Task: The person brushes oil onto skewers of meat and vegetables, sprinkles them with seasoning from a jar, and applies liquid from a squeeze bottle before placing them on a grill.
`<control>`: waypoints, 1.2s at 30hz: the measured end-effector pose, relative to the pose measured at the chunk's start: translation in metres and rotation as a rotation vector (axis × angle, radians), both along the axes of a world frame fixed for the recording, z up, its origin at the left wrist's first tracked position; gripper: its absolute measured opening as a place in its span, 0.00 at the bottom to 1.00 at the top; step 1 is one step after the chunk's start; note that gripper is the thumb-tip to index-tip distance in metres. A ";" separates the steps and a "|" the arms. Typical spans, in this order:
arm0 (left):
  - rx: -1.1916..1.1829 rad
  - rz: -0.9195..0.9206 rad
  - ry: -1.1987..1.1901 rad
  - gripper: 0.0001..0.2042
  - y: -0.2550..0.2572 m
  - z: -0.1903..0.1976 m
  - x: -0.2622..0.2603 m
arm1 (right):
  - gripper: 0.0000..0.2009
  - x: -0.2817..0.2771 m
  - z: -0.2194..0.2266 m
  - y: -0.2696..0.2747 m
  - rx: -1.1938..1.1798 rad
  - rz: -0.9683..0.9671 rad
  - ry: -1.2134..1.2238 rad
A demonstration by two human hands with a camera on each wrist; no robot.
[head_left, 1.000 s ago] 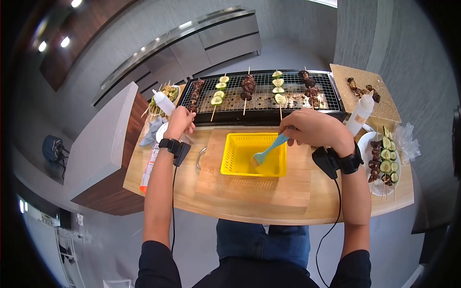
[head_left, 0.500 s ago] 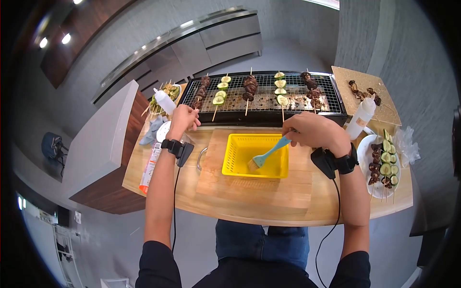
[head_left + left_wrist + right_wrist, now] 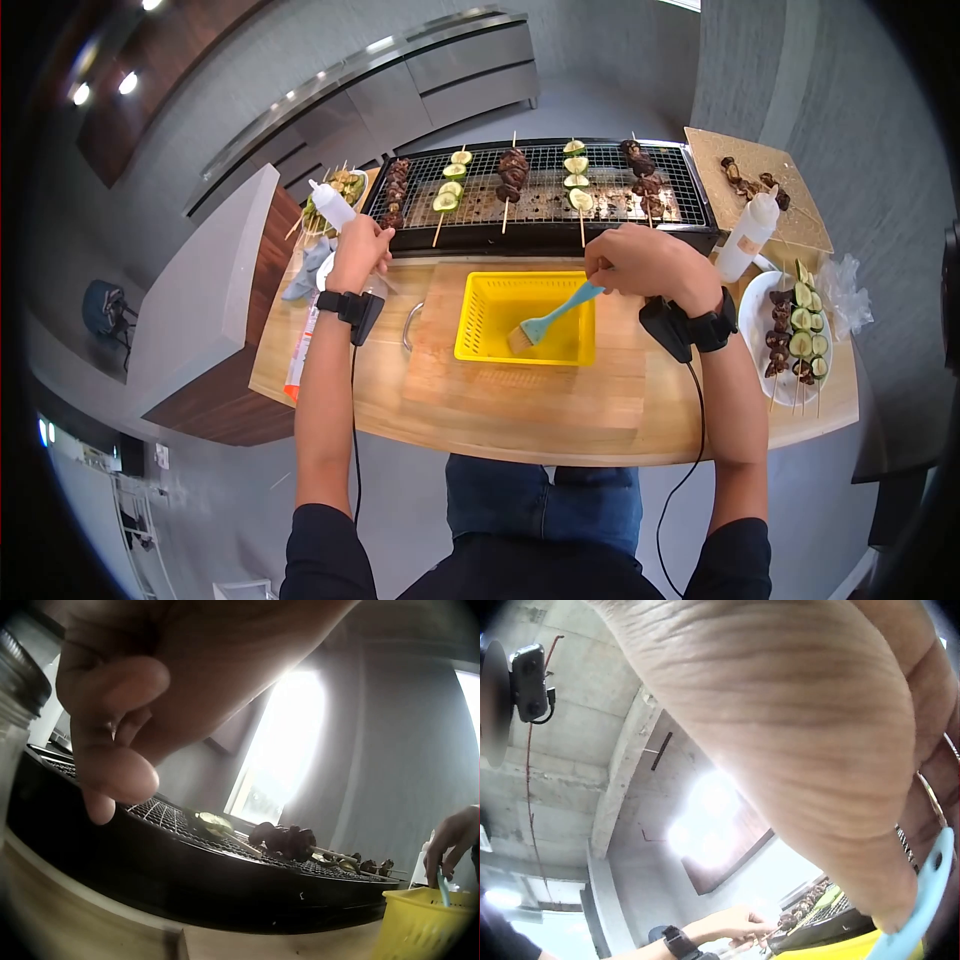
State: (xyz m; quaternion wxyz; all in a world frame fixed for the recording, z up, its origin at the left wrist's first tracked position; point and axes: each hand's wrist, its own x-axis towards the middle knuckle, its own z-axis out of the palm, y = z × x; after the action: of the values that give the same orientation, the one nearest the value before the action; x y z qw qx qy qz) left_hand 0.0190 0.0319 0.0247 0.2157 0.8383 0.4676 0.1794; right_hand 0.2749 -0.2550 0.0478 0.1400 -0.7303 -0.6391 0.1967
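Brush [image 3: 552,317] slants leftward from our pinching right hand [image 3: 650,266] into the basket [image 3: 563,346]; left of the basket, our left hand [image 3: 360,250] pinches a meat skewer [image 3: 396,188].

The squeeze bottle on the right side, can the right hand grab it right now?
Probably not right away. The bottle is close and nothing seems to block the way, but the right hand is holding the blue brush, so it would likely need to put that down first.
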 end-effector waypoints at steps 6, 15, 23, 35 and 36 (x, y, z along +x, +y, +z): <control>0.408 0.061 0.162 0.16 0.003 0.000 -0.002 | 0.07 -0.002 0.002 -0.003 0.019 -0.004 -0.034; 0.182 -0.006 0.311 0.15 0.005 0.005 0.000 | 0.07 0.000 -0.002 -0.002 0.045 0.020 -0.088; 0.154 0.001 0.143 0.07 0.018 -0.009 -0.005 | 0.07 0.004 -0.008 -0.002 0.116 0.043 -0.090; 0.126 0.042 0.129 0.08 0.017 -0.009 -0.002 | 0.07 0.001 -0.002 -0.002 0.071 0.025 -0.078; 0.263 0.057 0.200 0.10 0.018 -0.010 -0.003 | 0.07 0.001 -0.001 -0.002 0.056 0.024 -0.077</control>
State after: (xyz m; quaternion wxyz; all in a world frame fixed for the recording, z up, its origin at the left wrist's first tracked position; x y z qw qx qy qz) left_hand 0.0161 0.0503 0.0149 0.0515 0.8594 0.4827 0.1605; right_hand 0.2759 -0.2569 0.0466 0.1332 -0.7253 -0.6580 0.1520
